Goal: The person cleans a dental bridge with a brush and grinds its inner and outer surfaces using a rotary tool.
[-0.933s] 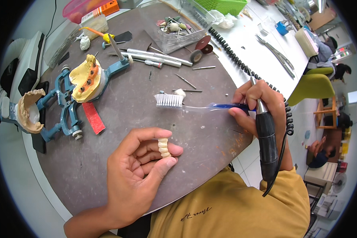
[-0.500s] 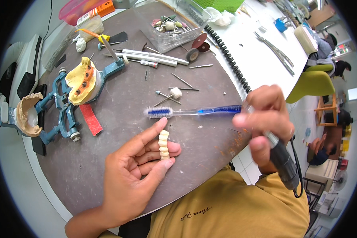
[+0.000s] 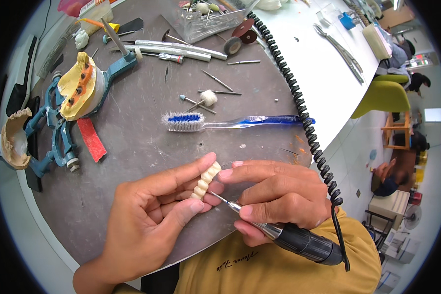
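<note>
A tooth-coloured dental bridge (image 3: 206, 180) of several joined crowns is pinched by my left hand (image 3: 152, 210), index finger at its far end and thumb at its near end. My right hand (image 3: 289, 196) grips a black and silver dental handpiece (image 3: 304, 240) like a pen. Its thin bur (image 3: 219, 197) points at the bridge's right side; whether the two touch, I cannot tell. The right index fingertip is against or very near the bridge's upper end. Beyond both hands, a clear and blue toothbrush (image 3: 250, 122) lies on the brown work surface (image 3: 147, 142).
Left stands a blue articulator (image 3: 63, 142) with a yellow plaster model (image 3: 76, 90) and a red strip (image 3: 90, 139) beside it. Loose burs (image 3: 215, 79) and metal instruments (image 3: 171, 49) lie farther back, near a clear box (image 3: 206, 32). A coiled black cord (image 3: 296, 88) hangs along the right edge.
My right hand has come down and left from the toothbrush's handle end, bringing the handpiece to the bridge. The toothbrush now lies apart from it. The bridge leans more to the right.
</note>
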Demonstrator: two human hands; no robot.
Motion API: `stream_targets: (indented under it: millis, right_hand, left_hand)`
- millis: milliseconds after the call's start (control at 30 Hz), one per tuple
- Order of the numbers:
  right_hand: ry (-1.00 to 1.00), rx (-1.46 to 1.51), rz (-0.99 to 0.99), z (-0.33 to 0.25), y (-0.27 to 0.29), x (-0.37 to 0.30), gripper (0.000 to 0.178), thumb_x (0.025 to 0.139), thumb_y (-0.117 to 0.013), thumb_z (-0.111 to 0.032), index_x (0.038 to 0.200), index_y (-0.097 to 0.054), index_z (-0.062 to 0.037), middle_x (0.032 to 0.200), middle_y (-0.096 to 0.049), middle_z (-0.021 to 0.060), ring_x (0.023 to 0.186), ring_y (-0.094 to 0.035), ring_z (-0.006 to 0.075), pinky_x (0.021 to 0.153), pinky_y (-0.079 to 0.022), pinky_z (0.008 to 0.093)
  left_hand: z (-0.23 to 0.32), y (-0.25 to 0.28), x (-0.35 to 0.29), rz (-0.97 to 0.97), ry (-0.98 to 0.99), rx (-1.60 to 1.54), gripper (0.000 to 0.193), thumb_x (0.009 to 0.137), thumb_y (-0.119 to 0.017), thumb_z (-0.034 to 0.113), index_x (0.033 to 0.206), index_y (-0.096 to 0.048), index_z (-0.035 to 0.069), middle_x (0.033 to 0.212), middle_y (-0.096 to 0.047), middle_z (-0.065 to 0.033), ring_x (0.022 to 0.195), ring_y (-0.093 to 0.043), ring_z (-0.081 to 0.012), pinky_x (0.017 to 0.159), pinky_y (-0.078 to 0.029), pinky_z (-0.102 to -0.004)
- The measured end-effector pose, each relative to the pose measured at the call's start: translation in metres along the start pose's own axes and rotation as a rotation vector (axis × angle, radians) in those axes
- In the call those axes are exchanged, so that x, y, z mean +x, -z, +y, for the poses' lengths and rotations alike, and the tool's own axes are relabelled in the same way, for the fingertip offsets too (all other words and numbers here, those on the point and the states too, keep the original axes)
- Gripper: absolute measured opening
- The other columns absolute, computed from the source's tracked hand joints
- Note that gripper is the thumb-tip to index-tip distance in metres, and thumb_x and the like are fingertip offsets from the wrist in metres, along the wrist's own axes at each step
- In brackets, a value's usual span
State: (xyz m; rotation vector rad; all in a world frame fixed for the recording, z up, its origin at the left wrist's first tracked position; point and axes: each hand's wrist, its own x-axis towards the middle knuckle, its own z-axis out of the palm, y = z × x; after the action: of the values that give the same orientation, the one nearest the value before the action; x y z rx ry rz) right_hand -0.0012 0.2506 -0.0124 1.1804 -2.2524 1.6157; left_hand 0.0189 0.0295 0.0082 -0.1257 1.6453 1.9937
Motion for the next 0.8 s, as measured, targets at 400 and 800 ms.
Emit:
stream_targets:
  millis: [400, 800]
  right_hand:
    - [0.06, -0.058, -0.038, 0.0061, -0.0072, 0.0005, 0.024, 0.068, -0.08, -0.005, 0.084, -0.065, 0.0052, 0.087, -0.07, 0.0183, 0.097, -0.072, 0.0354, 0.09, -0.059, 0.0477]
    - [0.003, 0.021, -0.07, 0.0092, -0.0044, -0.0006, 0.029, 0.067, -0.08, -0.007, 0.09, -0.067, 0.0042, 0.087, -0.071, 0.0168, 0.1, -0.071, 0.0369, 0.092, -0.058, 0.0495]
  left_hand:
    - [0.0064, 0.0001, 0.0021, 0.003, 0.06, -0.024, 0.048, 0.091, -0.06, -0.008, 0.138, -0.052, -0.007, 0.111, -0.07, -0.0154, 0.102, -0.068, -0.0164, 0.089, -0.057, -0.0288]
    - [0.01, 0.001, 0.0037, -0.017, 0.098, -0.022, 0.047, 0.091, -0.063, -0.005, 0.137, -0.052, -0.009, 0.108, -0.07, -0.0153, 0.099, -0.068, -0.0156, 0.089, -0.056, -0.0281]
